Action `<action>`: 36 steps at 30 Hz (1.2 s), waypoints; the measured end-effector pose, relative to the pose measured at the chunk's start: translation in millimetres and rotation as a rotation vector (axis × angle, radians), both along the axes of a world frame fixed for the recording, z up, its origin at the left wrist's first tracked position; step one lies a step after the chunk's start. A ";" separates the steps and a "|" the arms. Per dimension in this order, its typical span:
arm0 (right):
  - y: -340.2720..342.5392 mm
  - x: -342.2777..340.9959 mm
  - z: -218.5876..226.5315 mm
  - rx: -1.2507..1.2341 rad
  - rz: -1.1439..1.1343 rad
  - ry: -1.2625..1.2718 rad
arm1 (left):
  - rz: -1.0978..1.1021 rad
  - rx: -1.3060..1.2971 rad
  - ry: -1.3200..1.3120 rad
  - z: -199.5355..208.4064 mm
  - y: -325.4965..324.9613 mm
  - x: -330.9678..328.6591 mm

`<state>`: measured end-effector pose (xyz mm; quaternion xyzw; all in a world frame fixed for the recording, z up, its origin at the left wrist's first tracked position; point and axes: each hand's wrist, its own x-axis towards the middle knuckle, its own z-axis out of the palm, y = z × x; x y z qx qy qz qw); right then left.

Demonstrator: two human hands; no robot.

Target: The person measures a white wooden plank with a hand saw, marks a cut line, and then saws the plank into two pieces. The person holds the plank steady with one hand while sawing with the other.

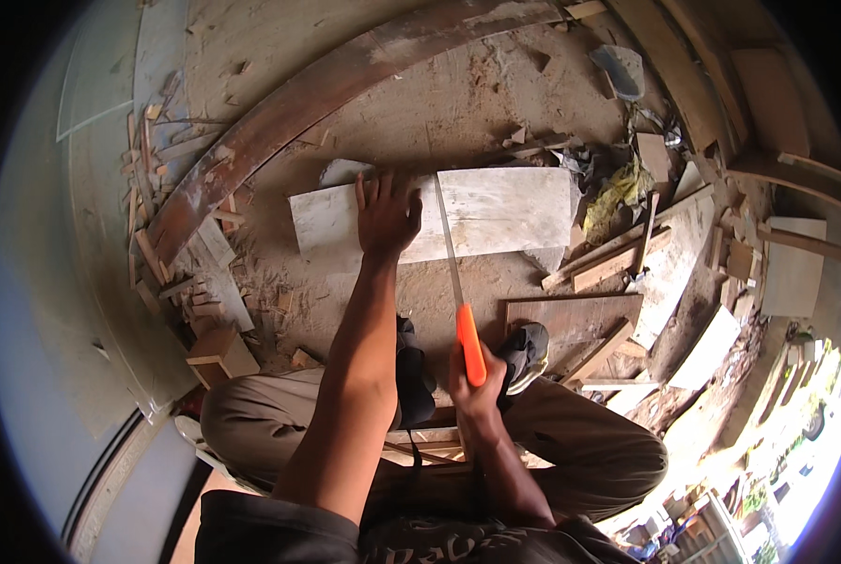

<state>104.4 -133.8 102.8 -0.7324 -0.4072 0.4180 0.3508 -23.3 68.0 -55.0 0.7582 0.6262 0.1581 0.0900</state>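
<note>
A whitish board [507, 209] lies crosswise in front of me, its ends propped on flat pieces on the dirt floor. My left hand [386, 214] rests flat on its left half, fingers stretched toward the far edge. In my right hand [477, 381] is the orange handle of a handsaw [470, 340], the fingers wrapped around it. The saw's thin blade runs away from me across the board, just right of my left hand. Near the far edge the blade meets a narrow gap or line in the board.
A long dark plank [345, 80] curves across the floor beyond the board. Wood scraps [204, 310] lie at the left, with more offcuts [622, 258] and a crumpled yellowish bag [616, 202] at the right. A brown panel [571, 320] lies by my right foot [526, 352].
</note>
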 end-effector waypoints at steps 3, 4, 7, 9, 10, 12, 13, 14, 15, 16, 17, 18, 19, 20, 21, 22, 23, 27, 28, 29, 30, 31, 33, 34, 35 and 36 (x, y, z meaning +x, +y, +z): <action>19.4 -7.6 -8.7 0.003 -0.027 -0.019 | 0.028 0.016 0.007 -1.7 -1.8 1.2; 10.9 -9.7 -10.6 -0.013 -0.044 0.012 | 0.026 0.038 -0.021 -2.5 -1.2 0.4; -48.3 -11.3 -3.7 -0.008 -0.035 0.019 | 0.024 0.118 -0.055 -4.8 3.5 -3.3; -78.8 -10.5 10.9 -0.018 -0.017 0.001 | 0.022 0.155 -0.060 -9.5 1.1 -5.4; -76.4 -8.8 9.0 0.008 -0.004 -0.003 | 0.026 0.171 -0.061 -12.2 1.0 -7.4; -51.4 -10.7 4.7 -0.002 0.013 0.001 | 0.041 0.154 -0.079 -14.2 -3.7 -6.4; -24.4 -11.2 -6.6 0.022 0.023 -0.006 | 0.045 0.131 -0.096 -9.7 -2.4 -4.5; 1.6 -12.8 -17.1 0.049 0.027 -0.014 | 0.043 0.111 -0.115 -6.2 0.7 -2.7; 19.3 -14.0 -23.9 0.000 0.050 -0.032 | 0.038 0.129 -0.106 -4.9 1.4 -0.8; 33.0 -14.2 -28.3 -0.051 0.075 -0.048 | 0.036 0.146 -0.094 -3.2 0.6 1.0; 38.3 -14.1 -29.6 -0.102 0.098 -0.064 | 0.032 0.163 -0.083 -1.7 0.2 2.7; 25.6 -14.7 -33.6 -0.032 0.080 -0.053 | 0.030 0.158 -0.082 -4.0 1.6 -0.8; -1.4 -13.3 -30.6 -0.003 0.069 -0.034 | 0.035 0.145 -0.079 -9.3 -1.5 -5.5; -27.8 -10.7 -25.8 0.028 0.056 -0.020 | 0.037 0.134 -0.081 -11.5 -2.8 -7.5; -50.9 -8.8 -17.7 0.032 0.038 -0.002 | 0.034 0.132 -0.071 -11.7 -2.3 -6.5; -63.7 -5.3 -10.9 0.025 0.034 -0.005 | 0.029 0.129 -0.061 -10.7 -4.0 -4.8; -70.5 -0.6 -5.8 0.025 0.035 -0.003 | 0.030 0.132 -0.046 -9.9 -1.9 -4.6; 7.6 -14.1 -20.7 0.057 -0.019 0.005 | 0.051 0.132 -0.075 -17.8 -6.4 -6.2; 36.7 -13.4 -31.3 0.018 -0.008 -0.001 | 0.049 0.119 -0.071 -15.2 -5.6 -1.1; 66.9 -13.3 -47.2 0.100 0.003 -0.073 | 0.049 0.120 -0.065 -11.2 1.4 3.6; 79.0 -15.4 -59.3 0.167 0.025 -0.139 | 0.051 0.121 -0.069 -10.0 1.9 3.6; 69.0 -15.9 -63.4 0.149 0.006 -0.107 | 0.051 0.123 -0.075 -8.7 2.4 4.2; 17.7 -16.5 -59.7 0.123 0.013 -0.071 | 0.043 0.094 -0.089 -7.1 -1.9 0.8; -18.3 -17.4 -53.2 0.127 0.036 -0.064 | 0.037 0.069 -0.097 -6.9 -3.3 -4.1; -53.8 -15.3 -44.6 0.134 0.070 -0.077 | 0.032 0.051 -0.106 -7.0 -1.6 -7.4; -87.3 -7.4 -38.1 0.117 0.112 -0.086 | 0.041 0.050 -0.094 -7.6 -5.2 -8.6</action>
